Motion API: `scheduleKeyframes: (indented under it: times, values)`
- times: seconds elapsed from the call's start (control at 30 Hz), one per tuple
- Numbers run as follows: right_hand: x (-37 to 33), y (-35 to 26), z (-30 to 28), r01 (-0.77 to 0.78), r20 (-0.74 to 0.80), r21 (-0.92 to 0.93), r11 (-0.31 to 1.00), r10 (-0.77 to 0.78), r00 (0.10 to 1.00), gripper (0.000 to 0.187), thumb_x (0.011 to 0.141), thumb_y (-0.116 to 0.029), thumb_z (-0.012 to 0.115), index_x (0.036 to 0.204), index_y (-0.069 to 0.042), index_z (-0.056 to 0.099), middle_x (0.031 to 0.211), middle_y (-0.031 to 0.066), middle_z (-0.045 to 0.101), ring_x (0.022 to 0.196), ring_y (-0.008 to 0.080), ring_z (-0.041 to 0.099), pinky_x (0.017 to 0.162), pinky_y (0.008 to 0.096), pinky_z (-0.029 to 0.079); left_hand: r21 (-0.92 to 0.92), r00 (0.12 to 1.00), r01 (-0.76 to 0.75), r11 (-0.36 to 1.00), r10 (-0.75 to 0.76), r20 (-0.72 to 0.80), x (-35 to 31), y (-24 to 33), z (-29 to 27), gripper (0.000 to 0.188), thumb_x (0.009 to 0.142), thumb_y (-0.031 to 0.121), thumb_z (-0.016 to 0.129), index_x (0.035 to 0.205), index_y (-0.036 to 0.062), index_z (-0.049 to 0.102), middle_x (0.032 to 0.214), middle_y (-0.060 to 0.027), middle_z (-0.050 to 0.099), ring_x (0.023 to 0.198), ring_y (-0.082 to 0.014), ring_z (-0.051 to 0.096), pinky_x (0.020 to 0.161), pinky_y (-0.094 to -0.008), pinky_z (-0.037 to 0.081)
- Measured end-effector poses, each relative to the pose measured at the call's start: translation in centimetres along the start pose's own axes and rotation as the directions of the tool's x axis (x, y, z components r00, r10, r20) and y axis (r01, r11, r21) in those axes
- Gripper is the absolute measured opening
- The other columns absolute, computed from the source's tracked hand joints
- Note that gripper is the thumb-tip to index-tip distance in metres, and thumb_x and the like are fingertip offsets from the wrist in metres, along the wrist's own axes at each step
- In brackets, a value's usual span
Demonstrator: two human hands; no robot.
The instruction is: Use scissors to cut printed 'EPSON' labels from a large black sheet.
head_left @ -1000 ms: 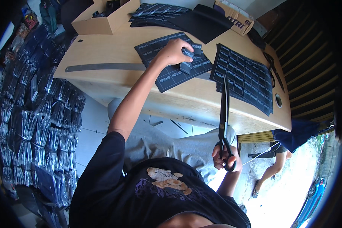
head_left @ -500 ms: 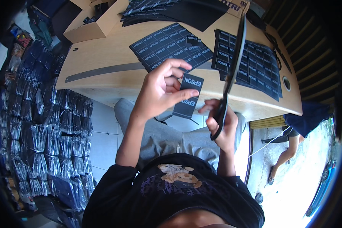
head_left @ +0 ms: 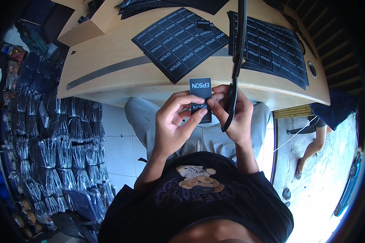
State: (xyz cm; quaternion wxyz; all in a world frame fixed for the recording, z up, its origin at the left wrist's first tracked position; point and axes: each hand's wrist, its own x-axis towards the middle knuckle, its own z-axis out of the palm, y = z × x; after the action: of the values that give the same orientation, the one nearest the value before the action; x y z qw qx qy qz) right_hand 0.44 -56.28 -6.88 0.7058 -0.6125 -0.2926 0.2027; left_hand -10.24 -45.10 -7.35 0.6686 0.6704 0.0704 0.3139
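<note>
Black rectangular printed strip [head_left: 200, 86]: between both hands, near the front edge of the pale wooden desk [head_left: 105, 46].
Left hand [head_left: 171, 116]: pinching the strip between thumb and fingers.
Right hand [head_left: 240, 115]: gripping long black metal scissors [head_left: 240, 44], fingertips at the strip's right edge.
Desk: bears black printed sheets [head_left: 176, 44].

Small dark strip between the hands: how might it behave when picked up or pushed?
The strip seems fairly stiff: its upper end juts past the left hand without visibly drooping. It is probably light, since it looks small and thin. With its flat face and straight edges, it would likely slide rather than roll if pushed.
</note>
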Motion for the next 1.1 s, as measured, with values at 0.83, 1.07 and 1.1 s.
scheduleKeyframes:
  times: [0.83, 1.07, 1.1]
  values:
    - [-2.9, 1.3, -9.5, -0.229, 0.558, -0.181, 0.956, 0.292, 0.777, 0.097, 0.056, -0.083, 0.058, 0.095, 0.006, 0.052, 0.064, -0.0017, 0.040, 0.056, 0.0076, 0.039, 0.052, 0.0226, 0.031, 0.020, 0.999, 0.046, 0.999, -0.045, -0.026, 1.6, 1.6, -5.4, 0.039, 0.078, -0.008, 0.064, 0.116, -0.0034, 0.056, 0.111, -0.0115, 0.056, 0.094, -0.0129, 0.059, 0.077, -0.0220, 0.054]
    - [-1.7, 0.2, -11.9, -0.238, 0.812, -0.248, 0.939, 0.335, 0.478, 0.092, 0.061, -0.080, 0.057, 0.094, 0.006, 0.055, 0.065, 0.0012, 0.048, 0.054, 0.0099, 0.047, 0.052, 0.0236, 0.037, 0.103, 0.997, 0.043, 0.994, -0.049, 0.062, 1.3, 3.3, -7.2, 0.045, 0.075, -0.006, 0.068, 0.117, 0.0006, 0.057, 0.108, -0.0104, 0.057, 0.085, -0.0108, 0.061, 0.070, -0.0199, 0.054]
    - [-1.6, 0.3, -12.1, -0.211, 0.839, -0.253, 0.944, 0.323, 0.438, 0.088, 0.064, -0.077, 0.057, 0.095, 0.006, 0.057, 0.066, 0.0023, 0.051, 0.053, 0.0116, 0.051, 0.051, 0.0253, 0.041, 0.122, 0.989, 0.078, 0.989, -0.092, 0.116, 1.2, 3.5, -7.3, 0.046, 0.074, -0.005, 0.069, 0.118, 0.0012, 0.057, 0.106, -0.0094, 0.058, 0.083, -0.0096, 0.061, 0.067, -0.0188, 0.053]
